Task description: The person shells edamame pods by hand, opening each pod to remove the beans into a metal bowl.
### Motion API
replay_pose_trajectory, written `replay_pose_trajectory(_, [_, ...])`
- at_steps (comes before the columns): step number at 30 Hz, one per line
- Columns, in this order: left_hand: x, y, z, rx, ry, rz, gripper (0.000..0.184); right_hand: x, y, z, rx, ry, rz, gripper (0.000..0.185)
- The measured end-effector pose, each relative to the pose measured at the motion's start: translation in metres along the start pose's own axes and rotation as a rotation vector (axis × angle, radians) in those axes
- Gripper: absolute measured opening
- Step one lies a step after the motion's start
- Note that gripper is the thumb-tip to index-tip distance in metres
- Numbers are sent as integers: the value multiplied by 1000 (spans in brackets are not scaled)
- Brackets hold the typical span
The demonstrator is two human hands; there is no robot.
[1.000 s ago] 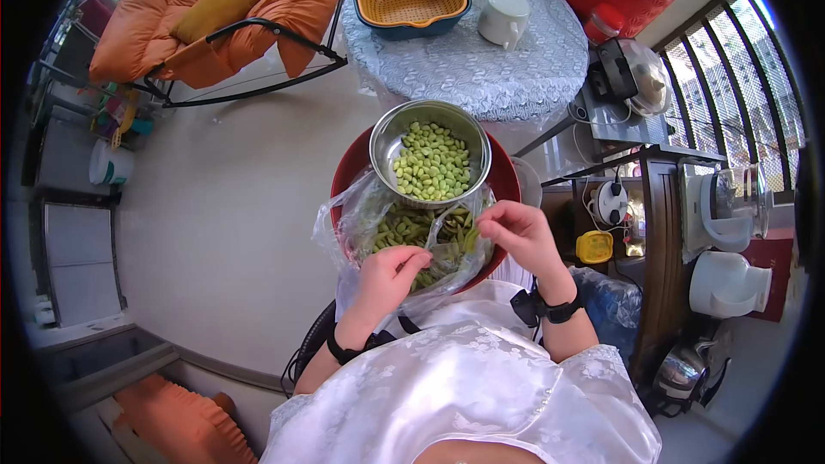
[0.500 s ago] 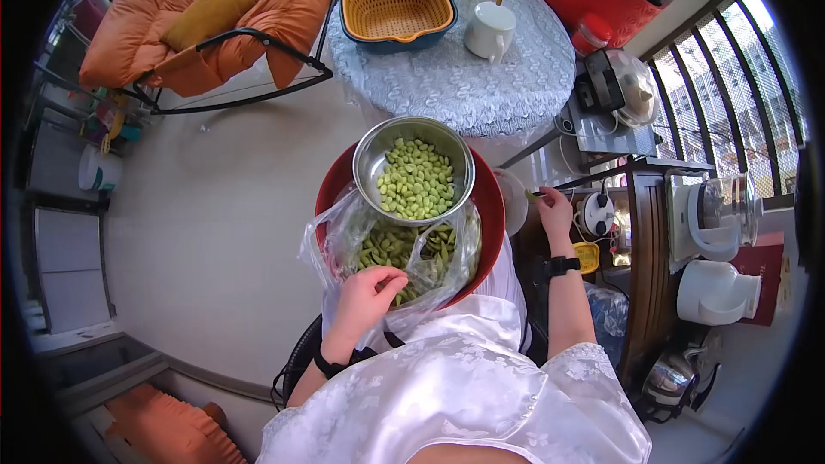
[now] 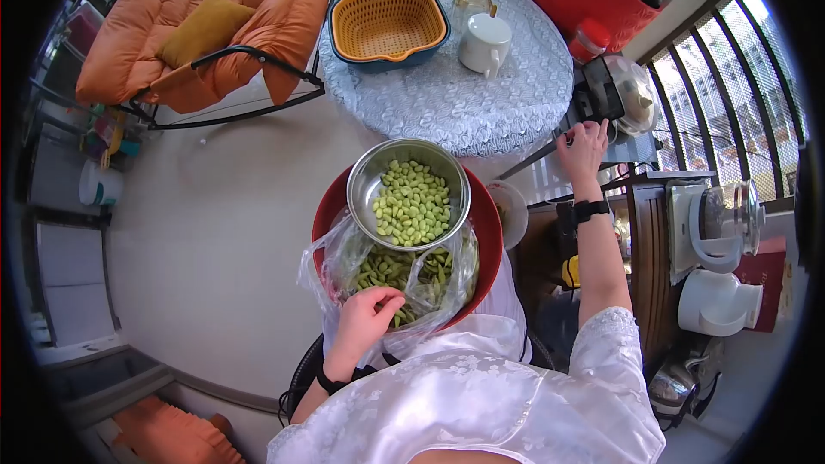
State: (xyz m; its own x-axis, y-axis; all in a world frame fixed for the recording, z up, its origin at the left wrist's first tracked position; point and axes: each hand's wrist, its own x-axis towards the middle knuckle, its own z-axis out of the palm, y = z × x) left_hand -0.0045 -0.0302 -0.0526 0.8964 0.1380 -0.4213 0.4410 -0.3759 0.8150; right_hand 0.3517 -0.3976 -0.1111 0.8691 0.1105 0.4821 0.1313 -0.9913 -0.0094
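My left hand (image 3: 369,316) is closed in a pinch at the near left of a clear plastic bag (image 3: 326,245) of green bean pods (image 3: 382,268). What the fingers hold, if anything, is hidden. My right hand (image 3: 584,150) reaches out to the side stand beside the round table, fingers apart and bent downward, just below a black device (image 3: 604,96). A steel bowl (image 3: 359,193) of shelled green beans (image 3: 412,204) rests over the far side of a red basin (image 3: 488,271) on my lap. The bag lies in that basin.
A round table (image 3: 412,120) with a lace cover holds an orange basket (image 3: 387,21) and a white mug (image 3: 485,43). A clear plastic tub (image 3: 513,215) is right of the basin. At right, a wooden cabinet (image 3: 653,275) adjoins a white kettle (image 3: 713,296). An orange chair (image 3: 284,9) stands at left.
My right hand has moved forward and right, from beside the clear tub to the stand, and the green pod it held no longer shows. My left hand has stayed nearly still.
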Motion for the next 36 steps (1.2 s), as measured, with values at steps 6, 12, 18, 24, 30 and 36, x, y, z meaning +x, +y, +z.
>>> replay_pose_trajectory(6, [3,4,1,41,23,18,21,45,18,21,-29,-7,38,28])
replay_pose_trajectory(12, [3,5,6,53,80,21,20,58,29,43,-46,11,115,27])
replay_pose_trajectory(18, [3,11,6,73,80,-11,19,89,39,64,83,-35,93,22])
replay_pose_trajectory(24, [3,16,5,113,84,19,20,94,26,38,205,90,177,22])
replay_pose_trajectory(30, [4,12,4,106,63,77,20,18,-21,-35,438,279,57,20])
replay_pose_trajectory(36, [6,2,-9,202,139,161,16,-90,-98,-129,944,149,130,17])
